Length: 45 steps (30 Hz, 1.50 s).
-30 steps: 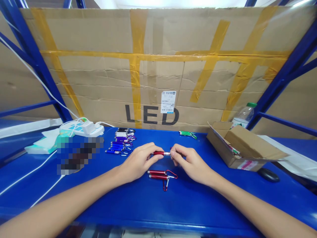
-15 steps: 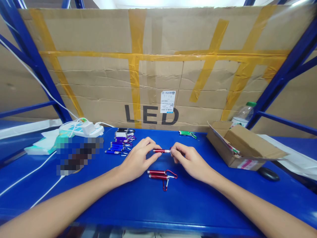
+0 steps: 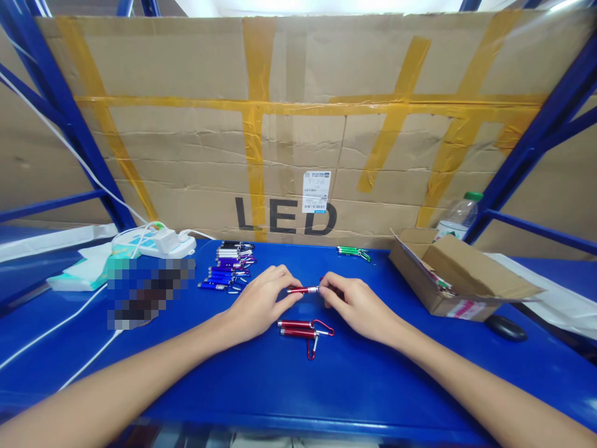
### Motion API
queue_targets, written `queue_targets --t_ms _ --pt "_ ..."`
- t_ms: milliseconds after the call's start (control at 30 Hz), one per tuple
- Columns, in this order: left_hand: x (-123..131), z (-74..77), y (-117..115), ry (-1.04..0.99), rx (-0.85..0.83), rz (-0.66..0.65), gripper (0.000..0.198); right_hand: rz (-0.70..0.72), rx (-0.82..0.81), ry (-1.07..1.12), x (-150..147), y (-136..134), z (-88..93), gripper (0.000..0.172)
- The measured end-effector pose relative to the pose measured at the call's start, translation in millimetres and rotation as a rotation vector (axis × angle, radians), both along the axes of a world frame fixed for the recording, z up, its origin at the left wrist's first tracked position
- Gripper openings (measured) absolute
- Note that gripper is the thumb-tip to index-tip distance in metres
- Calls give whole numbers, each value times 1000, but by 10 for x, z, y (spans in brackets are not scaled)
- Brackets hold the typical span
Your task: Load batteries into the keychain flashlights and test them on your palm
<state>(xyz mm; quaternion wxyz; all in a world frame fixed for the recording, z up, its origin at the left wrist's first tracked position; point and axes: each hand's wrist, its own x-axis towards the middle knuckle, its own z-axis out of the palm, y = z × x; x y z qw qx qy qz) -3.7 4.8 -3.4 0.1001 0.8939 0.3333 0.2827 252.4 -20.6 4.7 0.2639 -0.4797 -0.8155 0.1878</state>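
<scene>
A slim red keychain flashlight (image 3: 302,290) is held level between my two hands above the blue tabletop. My left hand (image 3: 267,298) pinches its left end between thumb and fingers. At its silver right end, the thumb and fingertips of my right hand (image 3: 357,303) are closed on it, and they hide most of its clip. Just below, nearer to me, two more red flashlights (image 3: 297,333) lie side by side with their red carabiner clips (image 3: 311,354) pointing right and toward me.
Left of my hands lies a column of blue, purple, silver and black flashlights (image 3: 226,272). Green flashlights (image 3: 352,252) lie at the back. An open cardboard box (image 3: 438,305), a black mouse (image 3: 506,328) and a bottle (image 3: 459,218) stand right; a power strip (image 3: 168,246) with cables lies left.
Both hands have come slightly toward me with the red flashlight, which now tilts a little, its left end lower. The things on the table have stayed in place.
</scene>
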Motion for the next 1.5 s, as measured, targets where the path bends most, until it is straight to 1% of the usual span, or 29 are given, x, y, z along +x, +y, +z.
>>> queue_targets --t_ms 100,200,333,433,533,667,833,1067,1267,1500 --pt "-12 -25 30 47 -4 8 22 2 31 -61 13 0 -17 20" --pt "-20 -38 48 74 -10 15 24 44 75 -83 30 0 -35 11" --pt "-18 -28 44 91 -25 21 27 122 128 -108 51 11 -44 13" --pt "-12 -10 30 112 -51 34 26 143 123 -123 62 15 -40 16" --pt "-6 3 19 117 -69 38 26 149 113 -124 69 12 -40 19" --pt "-3 9 18 118 -83 30 25 150 124 -147 68 17 -48 9" --pt "-2 6 21 114 -85 25 26 153 131 -147 58 39 -62 6" --pt "9 11 16 133 -98 37 26 154 130 -164 62 29 -59 8" --pt "11 10 15 148 -103 39 20 164 131 -185 69 30 -82 12" --pt "10 7 20 170 -94 43 15 198 140 -185 77 45 -90 9"
